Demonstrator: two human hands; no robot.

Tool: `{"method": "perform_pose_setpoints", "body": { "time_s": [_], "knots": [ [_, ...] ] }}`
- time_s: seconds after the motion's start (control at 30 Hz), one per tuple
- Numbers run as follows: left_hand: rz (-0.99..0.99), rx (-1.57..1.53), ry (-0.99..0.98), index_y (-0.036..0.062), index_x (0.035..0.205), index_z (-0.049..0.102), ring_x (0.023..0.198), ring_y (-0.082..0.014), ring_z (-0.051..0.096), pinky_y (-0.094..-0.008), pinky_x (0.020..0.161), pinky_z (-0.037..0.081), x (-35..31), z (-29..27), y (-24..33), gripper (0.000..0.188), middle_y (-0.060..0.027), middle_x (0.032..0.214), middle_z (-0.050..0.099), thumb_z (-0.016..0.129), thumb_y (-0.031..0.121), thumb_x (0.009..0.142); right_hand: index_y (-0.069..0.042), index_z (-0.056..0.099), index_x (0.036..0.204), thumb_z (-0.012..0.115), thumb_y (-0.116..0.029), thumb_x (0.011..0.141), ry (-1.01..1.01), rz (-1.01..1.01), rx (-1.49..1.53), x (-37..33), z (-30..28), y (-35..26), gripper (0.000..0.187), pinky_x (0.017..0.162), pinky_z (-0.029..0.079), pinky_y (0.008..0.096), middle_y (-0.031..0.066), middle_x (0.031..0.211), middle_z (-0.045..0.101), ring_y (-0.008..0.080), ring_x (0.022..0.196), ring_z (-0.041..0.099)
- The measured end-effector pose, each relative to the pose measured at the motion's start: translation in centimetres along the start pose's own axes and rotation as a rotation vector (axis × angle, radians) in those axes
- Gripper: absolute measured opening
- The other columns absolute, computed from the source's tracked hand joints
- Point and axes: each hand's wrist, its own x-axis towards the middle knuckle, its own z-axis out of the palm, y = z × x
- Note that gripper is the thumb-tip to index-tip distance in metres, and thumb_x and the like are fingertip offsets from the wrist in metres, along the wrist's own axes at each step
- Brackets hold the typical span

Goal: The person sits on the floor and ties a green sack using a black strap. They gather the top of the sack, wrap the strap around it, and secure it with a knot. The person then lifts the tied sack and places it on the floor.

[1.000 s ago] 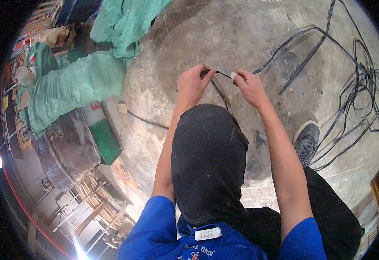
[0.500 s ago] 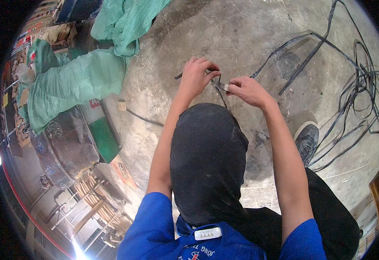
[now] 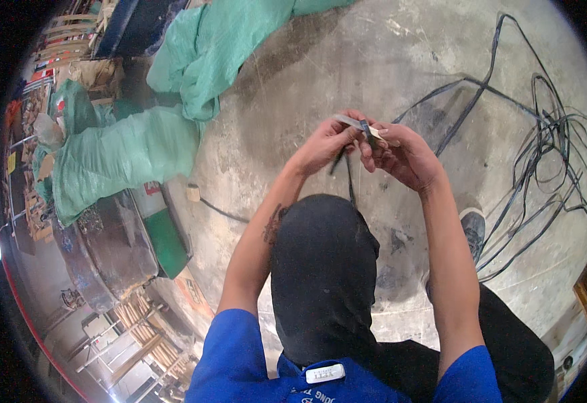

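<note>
Left of the tangle of black cable (image 3: pixel 561 125) on the concrete floor (image 3: pixel 293 64), the left grip (image 3: pixel 346 140) pinches near a flat greyish strip (image 3: pixel 348 120). The right grip (image 3: pixel 382 142), nearer the tangle, pinches a small pale piece (image 3: pixel 376 133) between thumb and fingers, the others loosely curled. The strip may be tape or a thin blade; fingers hide too much to tell. A black cable end (image 3: pixel 337 162) hangs under the left grip, also left of the tangle. Good handling seems to call for a steady left pinch and small, controlled right-hand movements. Compared with half a second ago, the grips are closer together, the right palm is turned further upward, and the strip points away from the tangle.
</note>
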Motion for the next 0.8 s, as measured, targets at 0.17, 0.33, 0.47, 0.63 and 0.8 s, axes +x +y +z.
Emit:
{"method": "perform_pose_setpoints", "body": {
  "time_s": [0.17,0.33,0.47,0.63,0.8],
  "knots": [
    [0.011,-0.278,-0.043,0.0053,0.135,0.043,0.076,-0.0186,0.065,-0.0319,0.068,0.051,1.7,2.9,3.2,0.039,-0.0096,0.104,0.064,0.051,0.013,0.097,0.002,0.058,0.106,0.051,-0.025,0.096,-0.096,-0.075,-0.173,-1.1,2.8,-5.7,0.029,0.074,0.049,0.0328,0.0128,0.094,0.066,0.0202,0.076,0.061],
    [0.129,-0.199,-0.008,0.0086,0.144,0.034,0.085,-0.0149,0.063,-0.0306,0.070,0.052,2.1,6.3,9.2,0.056,-0.0041,0.109,0.062,0.057,0.018,0.095,0.005,0.047,0.131,0.061,-0.018,0.094,0.277,-0.056,-0.405,-4.2,9.6,-12.8,0.045,0.079,0.055,0.0360,0.0157,0.107,0.064,0.0245,0.087,0.068],
    [0.254,-0.334,-0.207,0.0150,0.144,0.032,0.074,-0.0088,0.056,-0.0240,0.056,0.044,3.2,10.9,14.6,0.053,-0.0010,0.093,0.057,0.051,0.040,0.101,0.002,0.051,0.122,0.056,-0.022,0.097,0.276,-0.185,-0.514,-6.8,15.4,-17.1,0.034,0.067,0.056,0.0324,0.0112,0.094,0.063,0.0205,0.074,0.066],
    [0.318,-0.189,-0.330,0.0171,0.145,0.031,0.080,-0.0104,0.054,-0.0267,0.064,0.046,4.3,15.5,16.6,0.056,-0.0012,0.098,0.055,0.039,0.051,0.102,-0.006,0.054,0.100,0.052,-0.025,0.099,0.272,-0.383,-0.468,-10.6,16.8,-17.4,0.020,0.052,0.050,0.0278,0.0046,0.079,0.060,0.0146,0.065,0.062],
    [0.245,-0.186,-0.104,0.0136,0.152,0.025,0.111,-0.0127,0.049,-0.0331,0.096,0.044,3.9,16.6,13.9,0.060,-0.0018,0.132,0.044,0.030,0.049,0.104,-0.007,0.054,0.103,0.053,-0.024,0.099,0.318,-0.330,-0.376,-10.8,15.4,-16.1,0.017,0.048,0.047,0.0278,0.0019,0.084,0.059,0.0125,0.062,0.059]
  ]
}}
